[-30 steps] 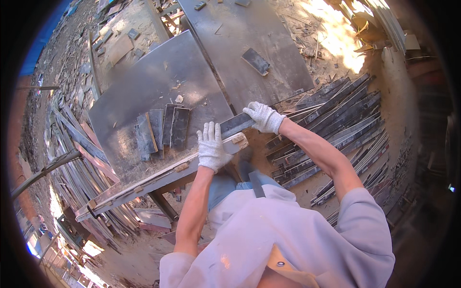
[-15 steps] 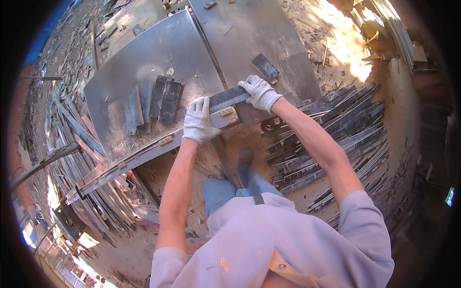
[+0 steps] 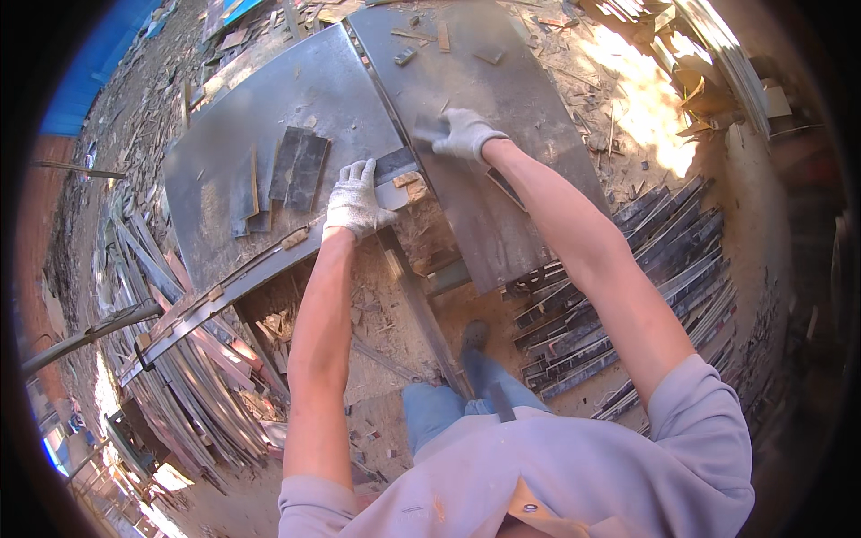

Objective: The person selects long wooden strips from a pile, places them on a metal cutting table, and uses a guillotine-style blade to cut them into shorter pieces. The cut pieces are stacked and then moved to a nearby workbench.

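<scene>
A: What is the left hand doing?

B: It lies over the near end of the tabletop, gloved, its fingers nearly straight and close together, the thumb spread out to the right. The fingertips touch a dark board.

A: And where is that board, exactly?

B: Just right of the left hand's fingers, along the far side of the pale rail, its right end near the long slot. A small wooden block sits beside it, on the rail's end.

A: The right hand?

B: It's gloved too, past the slot, above the right part of the tabletop. The fingers are closed narrowly on a short dark piece, which points left toward the slot. Both are blurred, so I cannot tell how firm the grip is.

A: Anything else nearby?

B: Flat dark pieces lie overlapping, left of the left hand. Partly hidden under the right forearm is another dark piece.
</scene>
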{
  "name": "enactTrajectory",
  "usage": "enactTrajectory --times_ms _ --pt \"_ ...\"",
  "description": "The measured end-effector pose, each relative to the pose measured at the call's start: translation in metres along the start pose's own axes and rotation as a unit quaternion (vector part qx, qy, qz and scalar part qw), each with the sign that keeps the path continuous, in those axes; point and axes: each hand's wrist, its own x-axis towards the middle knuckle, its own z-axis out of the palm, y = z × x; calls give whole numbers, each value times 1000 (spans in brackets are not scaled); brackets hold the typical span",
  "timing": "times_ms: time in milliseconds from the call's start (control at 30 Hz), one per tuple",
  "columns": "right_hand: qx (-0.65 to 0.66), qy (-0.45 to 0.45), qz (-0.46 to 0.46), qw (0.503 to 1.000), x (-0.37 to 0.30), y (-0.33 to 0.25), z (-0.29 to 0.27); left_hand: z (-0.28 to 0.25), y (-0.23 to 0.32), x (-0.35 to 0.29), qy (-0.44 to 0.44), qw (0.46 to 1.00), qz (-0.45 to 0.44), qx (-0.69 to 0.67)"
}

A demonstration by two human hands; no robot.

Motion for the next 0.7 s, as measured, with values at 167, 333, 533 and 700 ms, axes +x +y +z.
enactTrajectory --times_ms 167,333,533,700 --pt "265 213 81 937 -31 6 -73 9 0 -1 14 1000 -4 -23" --pt "-256 37 57 964 -89 70 -4 4 6 2 3 1000 -5 -17" --pt "532 64 299 790 -56 75 -4 0 5 0 -3 999 -25 -45" --pt "426 71 387 815 -13 42 -13 1 1 5 6 999 9 -53"
